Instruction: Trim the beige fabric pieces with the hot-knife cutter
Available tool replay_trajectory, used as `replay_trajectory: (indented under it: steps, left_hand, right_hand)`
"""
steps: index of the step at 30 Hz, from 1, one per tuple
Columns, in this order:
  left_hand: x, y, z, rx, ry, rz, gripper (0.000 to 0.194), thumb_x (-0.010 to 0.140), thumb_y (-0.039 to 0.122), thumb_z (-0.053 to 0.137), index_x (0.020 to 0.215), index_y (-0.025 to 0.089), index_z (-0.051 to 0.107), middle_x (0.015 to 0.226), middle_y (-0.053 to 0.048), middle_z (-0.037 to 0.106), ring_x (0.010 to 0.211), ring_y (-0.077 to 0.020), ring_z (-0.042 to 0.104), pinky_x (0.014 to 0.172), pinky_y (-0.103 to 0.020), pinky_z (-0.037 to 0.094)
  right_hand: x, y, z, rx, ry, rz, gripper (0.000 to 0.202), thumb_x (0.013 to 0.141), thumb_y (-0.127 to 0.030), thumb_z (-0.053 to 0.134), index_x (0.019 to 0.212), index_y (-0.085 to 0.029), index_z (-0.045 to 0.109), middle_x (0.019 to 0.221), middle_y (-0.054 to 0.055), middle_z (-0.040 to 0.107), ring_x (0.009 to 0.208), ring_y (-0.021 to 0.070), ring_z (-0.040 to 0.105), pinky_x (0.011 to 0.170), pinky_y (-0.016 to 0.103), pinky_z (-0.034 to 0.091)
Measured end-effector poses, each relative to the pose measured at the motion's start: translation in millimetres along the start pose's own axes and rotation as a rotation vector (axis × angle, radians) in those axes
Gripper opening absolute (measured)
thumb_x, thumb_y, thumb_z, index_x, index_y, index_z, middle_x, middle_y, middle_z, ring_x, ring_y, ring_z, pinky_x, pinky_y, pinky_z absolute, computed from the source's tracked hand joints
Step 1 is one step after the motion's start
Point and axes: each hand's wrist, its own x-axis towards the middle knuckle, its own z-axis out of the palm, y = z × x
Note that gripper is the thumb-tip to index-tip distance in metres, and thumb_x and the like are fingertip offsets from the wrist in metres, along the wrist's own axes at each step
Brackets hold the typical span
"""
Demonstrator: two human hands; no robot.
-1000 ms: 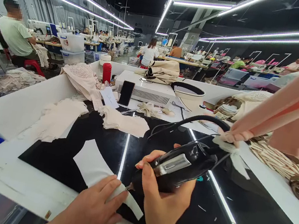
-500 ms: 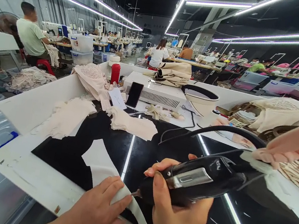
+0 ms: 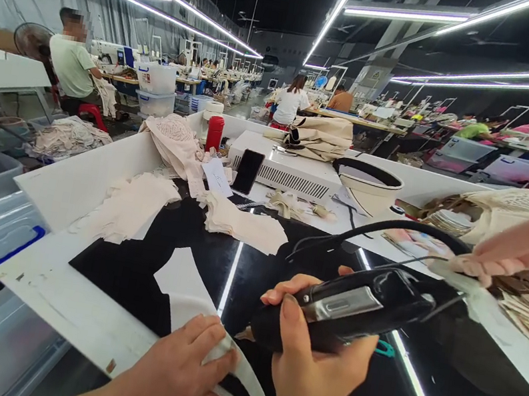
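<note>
So the left hand lies flat, fingers a bit spread and pressing down, not wrapped around anything. Under it, partly covered by the fingers, is the main thing here: a curved white piece of fabric-looking sheet on a glossy black and white worktop. Taking the left hand as the clock's centre, the wide end pokes out at 11 o'clock and the narrow tail at roughly 4.

Right hand sits at 3 o'clock, fingers and thumb closed around a chunky black handheld tool with a silver plate. Its pointed tip is at 2 o'clock from the left hand, right by the sheet's edge and near the index finger. Can't tell if it's actually touching.

Around them: a stack of pale pink cut fabric between 12 and 1, a looser pale pink fabric pile between 10 and 11, and a dark phone standing tilted at 12. A long pale pink cloth strip at 2 o'clock bunches up near the tool's cord end.
</note>
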Motion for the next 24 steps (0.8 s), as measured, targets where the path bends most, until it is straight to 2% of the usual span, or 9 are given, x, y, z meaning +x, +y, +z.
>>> replay_trajectory:
  steps: [6,18,24]
  left_hand:
    - [0.6,0.8,3.8,-0.022,0.018,-0.008,0.068,0.079,0.05,0.085,0.13,0.013,0.057,0.12,-0.017,0.066,0.116,-0.0325,0.066,0.101,-0.046,0.059]
    - [0.8,2.4,-1.1,-0.026,-0.001,0.0,0.062,0.087,0.052,0.078,0.13,0.012,0.057,0.12,-0.017,0.066,0.118,-0.0306,0.065,0.105,-0.045,0.057]
    - [-1.3,2.7,-3.2,0.015,0.032,0.011,0.067,0.082,0.052,0.083,0.129,0.011,0.058,0.12,-0.016,0.068,0.116,-0.0314,0.066,0.103,-0.045,0.058]
  right_hand:
    - [0.1,3.1,2.3,0.006,-0.023,-0.012,0.051,0.089,-0.018,0.076,0.132,-0.029,0.052,0.086,-0.003,0.066,0.064,0.0139,0.065,0.062,0.028,0.062]
    - [-2.3,3.3,3.3,0.015,-0.037,0.006,0.049,0.088,-0.018,0.076,0.129,-0.028,0.052,0.086,-0.003,0.064,0.063,0.0135,0.064,0.058,0.027,0.06]
    - [-2.1,2.1,4.0,0.042,-0.051,0.033,0.046,0.088,-0.018,0.077,0.125,-0.03,0.052,0.086,-0.004,0.066,0.062,0.0121,0.064,0.057,0.025,0.058]
